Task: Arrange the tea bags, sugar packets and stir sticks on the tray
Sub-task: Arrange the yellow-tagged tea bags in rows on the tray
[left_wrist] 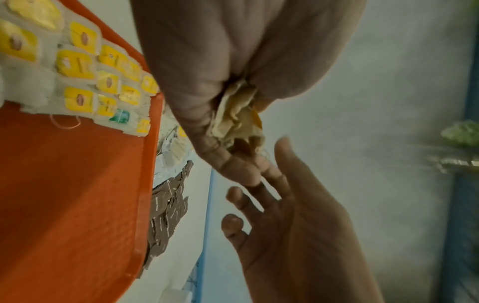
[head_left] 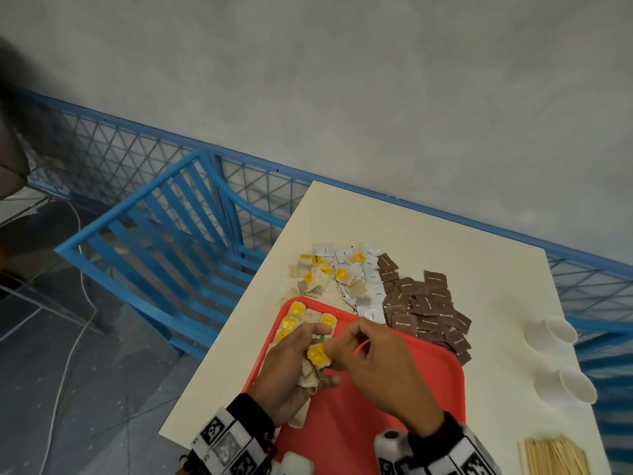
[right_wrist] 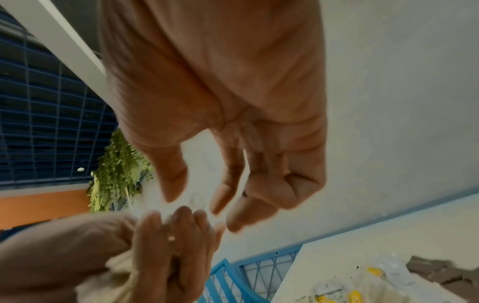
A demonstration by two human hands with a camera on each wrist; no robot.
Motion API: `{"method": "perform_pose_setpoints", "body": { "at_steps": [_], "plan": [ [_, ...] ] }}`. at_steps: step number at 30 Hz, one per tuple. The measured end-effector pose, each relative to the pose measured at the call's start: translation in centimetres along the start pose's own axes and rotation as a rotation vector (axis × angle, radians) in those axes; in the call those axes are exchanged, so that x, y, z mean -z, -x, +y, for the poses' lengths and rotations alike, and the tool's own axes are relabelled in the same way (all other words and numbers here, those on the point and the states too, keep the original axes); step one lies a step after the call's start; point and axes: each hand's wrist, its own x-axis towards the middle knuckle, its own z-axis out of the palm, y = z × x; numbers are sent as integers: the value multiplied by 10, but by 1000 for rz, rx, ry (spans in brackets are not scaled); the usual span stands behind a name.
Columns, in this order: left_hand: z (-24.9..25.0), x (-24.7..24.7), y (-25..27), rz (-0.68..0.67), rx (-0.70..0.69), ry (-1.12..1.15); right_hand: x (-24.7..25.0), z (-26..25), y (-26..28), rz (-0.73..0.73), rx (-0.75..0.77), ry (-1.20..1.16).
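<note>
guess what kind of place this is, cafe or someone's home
Probably a cafe or canteen patio, though that is a guess: a blue slatted metal chair beside a blue lattice railing, and a white table heaped with brown sugar packets and paper cups.

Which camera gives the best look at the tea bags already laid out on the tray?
The left wrist view: the tea bags fill its upper left in clear rows on the red tray. In the head view the left hand partly hides them. The right wrist view misses them.

matt red plastic tray (head_left: pixel 394 399), papery tea bags (head_left: pixel 317 363), pale wooden stir sticks (head_left: pixel 555 457).
</note>
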Motion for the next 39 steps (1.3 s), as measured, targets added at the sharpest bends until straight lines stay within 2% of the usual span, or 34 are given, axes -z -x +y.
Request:
{"method": "perform_pose_setpoints", "body": {
  "at_steps": [2, 6, 12, 17, 20, 22, 25, 29, 33, 36, 39],
  "plan": [
    [0, -4, -1, -15, -11, -63, -6, 5, -1, -20, -28, 137],
    [-2, -7, -4, -1, 21, -95, -17, 17, -2, -37, 48, 253],
    [-3, 1, -9, 29, 87, 2, -10, 17, -4, -24, 30, 142],
    [1, -2, -10, -117, 106, -51, 12, 10, -7, 16, 97, 78],
    [5, -5, -9, -189, 27, -84, 28, 5, -11, 22, 127, 37],
    [8, -4, -10, -244, -34, -172, 37, 1, -12, -30, 142, 65],
    [11, -3, -13, -246, -88, -309, 50, -3, -16, -104, 142, 13],
    [15, -3, -10, -260, -127, -373, 64, -8, -22, -47, 119, -73],
    [27, -1, -5, -198, -226, -592, 66, -16, -23, -83, 163, 59],
    [32, -5, -5, -197, -365, -805, 60, -22, -22, -136, 224, 211],
    [30, -7, -8, -213, -469, -877, 56, -26, -26, -98, 250, 192]
  ]
}}
